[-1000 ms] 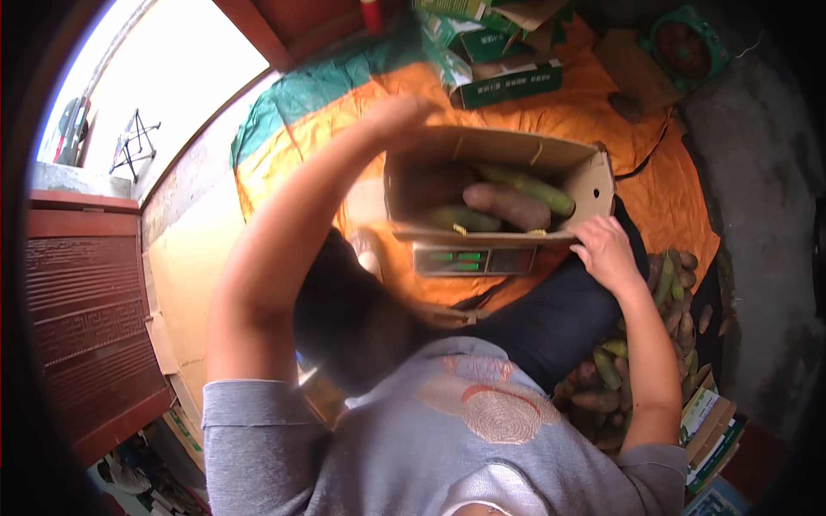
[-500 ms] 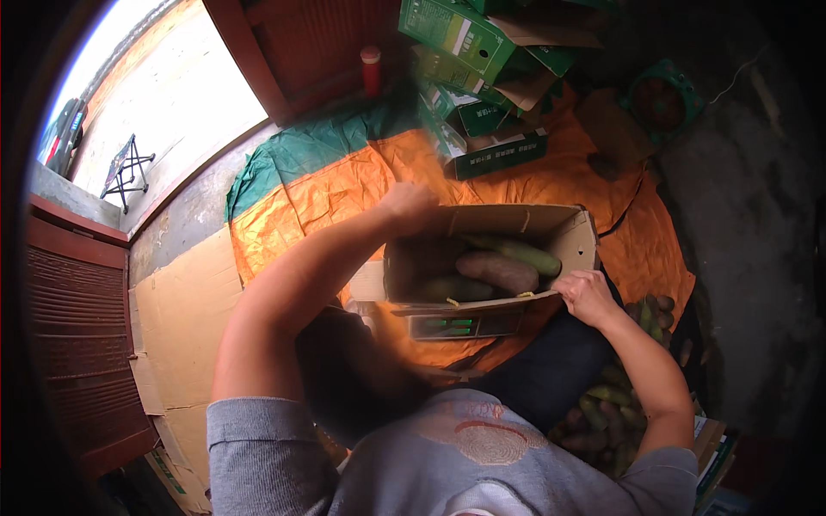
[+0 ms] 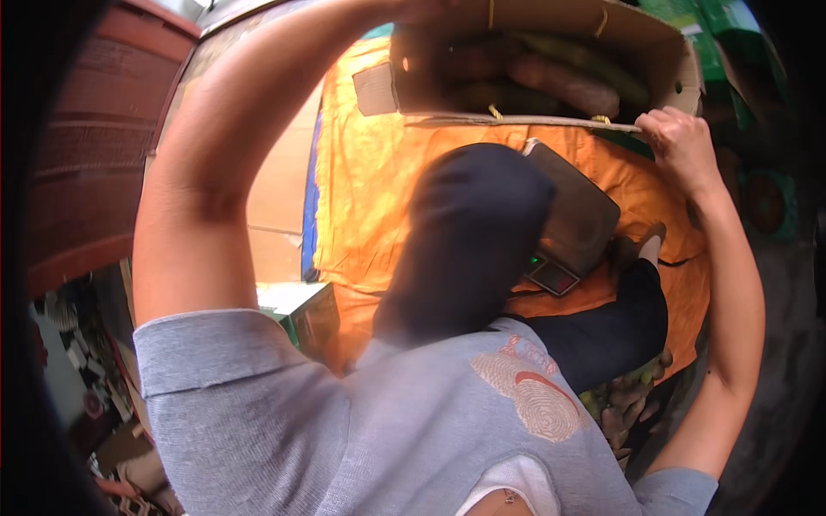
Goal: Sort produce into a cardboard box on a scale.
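R hand (image 3: 680,142) was closed on the near R corner of an open cardboard box (image 3: 688,64), fingers curled over the rim. L hand (image 3: 423,9) was up at the box's far L end, dim & partly cut off by the top edge of the view; couldn't tell if it gripped or just touched.

Box sat at the top of the view, past the person's knees, w/ its open top facing the person; couldn't tell if it was off the floor. Inside, in shadow: several long tubers (image 3: 564,82), some reddish-brown, some greenish, lying roughly lengthwise. 2 yellow cords (image 3: 495,112) showed on the near rim, 2 more on the far wall. A cardboard flap (image 3: 374,93) stuck out on the L.

Nearer the person, a scale (image 3: 581,206) w/ a dark plate lay at an angle on an orange tarp (image 3: 370,206), partly behind 1 knee in dark trousers (image 3: 482,198); its display had a small green light.

Further out: green-sided carton (image 3: 314,322) L of the legs, pile of produce (image 3: 632,396) lower R, green cartons (image 3: 727,21) upper R, red-brown door panel (image 3: 112,129) far L.
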A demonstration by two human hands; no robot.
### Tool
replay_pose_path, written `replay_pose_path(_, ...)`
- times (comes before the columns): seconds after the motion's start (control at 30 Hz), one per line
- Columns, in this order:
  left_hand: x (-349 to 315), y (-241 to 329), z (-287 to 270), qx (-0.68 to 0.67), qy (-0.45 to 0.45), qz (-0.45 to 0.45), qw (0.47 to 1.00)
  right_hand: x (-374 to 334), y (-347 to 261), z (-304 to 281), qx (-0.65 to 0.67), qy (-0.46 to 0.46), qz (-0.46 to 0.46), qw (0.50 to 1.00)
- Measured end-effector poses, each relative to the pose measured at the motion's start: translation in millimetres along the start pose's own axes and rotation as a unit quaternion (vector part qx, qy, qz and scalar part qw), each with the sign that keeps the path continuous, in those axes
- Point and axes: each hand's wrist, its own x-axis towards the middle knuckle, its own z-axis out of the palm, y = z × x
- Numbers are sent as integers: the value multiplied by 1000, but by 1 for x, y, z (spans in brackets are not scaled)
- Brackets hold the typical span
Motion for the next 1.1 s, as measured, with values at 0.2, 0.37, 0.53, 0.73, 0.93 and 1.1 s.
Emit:
replay_pose_path(0.2, -128, 18, -103, 97, -157, -250, 950, 90, -79, 6, -4, -1, -117, 993)
replay_pose_path(0.37, -319, -82, -140, 105, -165, -191, 962, 151, -232, 21, 122, -39, -233, 964)
replay_pose_path(0.53, -433, -109, -142, 162, -240, -192, 938, 150, -388, 48, 259, -118, -246, 926)
replay_pose_path(0.73, -554, -110, -97, 183, -376, -264, 869, 93, -453, 31, 431, -63, -297, 850)
replay_pose_path(0.93, -697, -129, -68, 151, -310, -506, 791, 54, -264, -43, 431, 177, -76, 882)
replay_pose_path(1.1, -534, -150, -41, 254, -292, -462, 798, -47, -154, -37, 394, 234, 265, 849)
